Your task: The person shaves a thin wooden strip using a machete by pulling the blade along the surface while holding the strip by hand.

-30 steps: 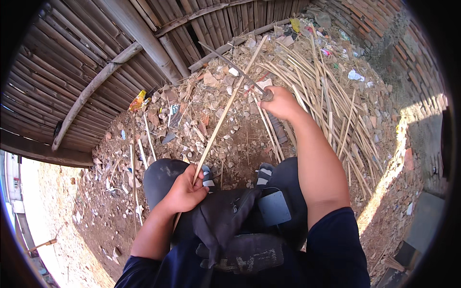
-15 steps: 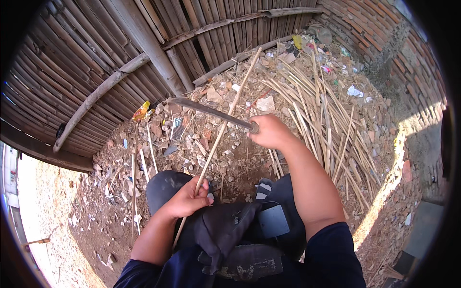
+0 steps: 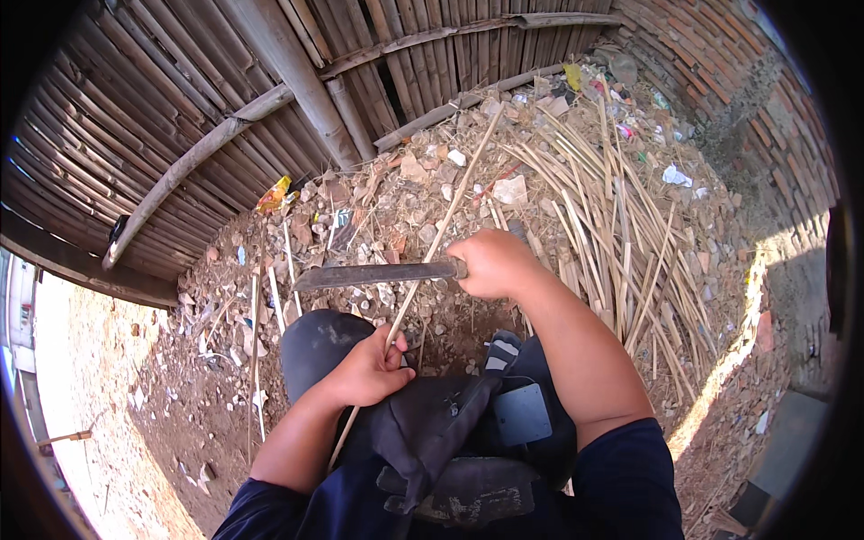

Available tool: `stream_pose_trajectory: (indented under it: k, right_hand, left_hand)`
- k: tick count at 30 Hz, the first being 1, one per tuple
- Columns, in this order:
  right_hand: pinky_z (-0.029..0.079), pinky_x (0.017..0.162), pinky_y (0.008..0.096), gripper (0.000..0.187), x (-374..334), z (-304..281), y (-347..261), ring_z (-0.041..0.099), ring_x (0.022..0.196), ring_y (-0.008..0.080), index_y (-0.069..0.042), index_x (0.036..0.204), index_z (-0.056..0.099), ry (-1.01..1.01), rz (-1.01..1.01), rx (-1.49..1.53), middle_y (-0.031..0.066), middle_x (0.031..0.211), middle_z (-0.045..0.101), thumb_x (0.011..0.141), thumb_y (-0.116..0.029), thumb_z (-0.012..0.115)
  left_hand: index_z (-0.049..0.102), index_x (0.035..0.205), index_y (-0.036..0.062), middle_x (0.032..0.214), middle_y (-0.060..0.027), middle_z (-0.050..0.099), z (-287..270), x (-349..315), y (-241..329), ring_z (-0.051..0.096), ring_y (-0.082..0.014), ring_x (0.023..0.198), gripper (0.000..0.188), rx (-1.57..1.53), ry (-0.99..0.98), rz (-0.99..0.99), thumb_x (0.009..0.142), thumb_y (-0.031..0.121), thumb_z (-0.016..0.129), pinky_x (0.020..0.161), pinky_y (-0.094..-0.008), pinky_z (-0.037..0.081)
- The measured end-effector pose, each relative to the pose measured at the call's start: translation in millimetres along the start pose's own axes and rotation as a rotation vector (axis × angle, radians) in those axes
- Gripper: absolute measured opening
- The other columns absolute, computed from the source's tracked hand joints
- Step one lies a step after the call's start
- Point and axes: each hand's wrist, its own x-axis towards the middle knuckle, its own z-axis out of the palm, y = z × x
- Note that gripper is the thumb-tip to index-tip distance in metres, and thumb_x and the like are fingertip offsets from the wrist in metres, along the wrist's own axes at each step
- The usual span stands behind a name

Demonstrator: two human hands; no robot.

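My left hand (image 3: 371, 367) is closed around a long, thin bamboo strip (image 3: 457, 200) above my left knee. The strip slants from beside my lap up and away to the right. My right hand (image 3: 495, 263) grips the handle of a machete (image 3: 373, 274). Its dark blade points left and crosses the strip a short way beyond my left hand. Whether the edge touches the strip I cannot tell. To the right, a large pile of similar bamboo strips (image 3: 621, 243) lies on the ground.
A bamboo wall (image 3: 171, 99) curves along the left and far side, and a brick wall (image 3: 720, 63) stands at the right. Stones, straw and litter cover the dirt ground. A few strips (image 3: 255, 351) lie left of my knee. A dark phone-like slab (image 3: 522, 415) rests on my lap.
My right hand has drawn the machete nearer to me along the strip, and the blade has turned from slanting to nearly level. My left hand keeps its grip on the strip.
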Motion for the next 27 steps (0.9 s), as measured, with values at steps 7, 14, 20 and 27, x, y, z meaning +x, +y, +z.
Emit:
stream_pose_trajectory:
  k: [7,14,20,27]
  right_hand:
    - [0.055,0.087,0.0473,0.037,10.8,12.7,42.8,0.07,0.097,0.0389,-0.01,0.116,0.072,0.227,0.258,0.258,0.0188,0.098,0.074,0.082,-0.024,0.072]
    - [0.056,0.088,0.0461,0.04,17.1,11.2,66.8,0.07,0.1,0.0385,-0.012,0.119,0.072,0.072,0.224,0.288,0.0206,0.104,0.073,0.081,-0.024,0.075]
    - [0.056,0.085,0.0463,0.033,2.8,-3.6,20.3,0.07,0.096,0.0388,-0.012,0.113,0.073,0.1,0.16,0.236,0.0192,0.098,0.073,0.083,-0.023,0.073]
    - [0.056,0.085,0.0427,0.04,11.0,6.6,87.9,0.072,0.095,0.0358,-0.008,0.119,0.072,0.336,0.327,0.495,0.0197,0.099,0.074,0.083,-0.025,0.074]
  left_hand:
    - [0.046,0.11,0.0071,0.068,0.0063,0.042,-5.2,2.1,1.4,0.042,-0.005,0.059,0.036,-0.017,-0.083,0.02,0.084,-0.009,0.065,0.054,-0.0256,0.033]
    - [0.045,0.11,0.0081,0.071,0.0066,0.041,-9.1,-0.7,4.0,0.04,-0.0047,0.061,0.038,-0.05,-0.14,0.0,0.083,-0.01,0.065,0.055,-0.0252,0.031]
    - [0.044,0.109,0.0095,0.073,0.0067,0.04,-11.6,-1.5,-1.6,0.039,-0.0045,0.063,0.039,-0.193,-0.111,-0.006,0.082,-0.011,0.063,0.056,-0.0249,0.031]
    - [0.044,0.11,0.011,0.075,0.0071,0.038,-10.8,-1.0,6.5,0.039,-0.0045,0.064,0.04,-0.137,-0.239,-0.034,0.082,-0.011,0.063,0.057,-0.0244,0.032]
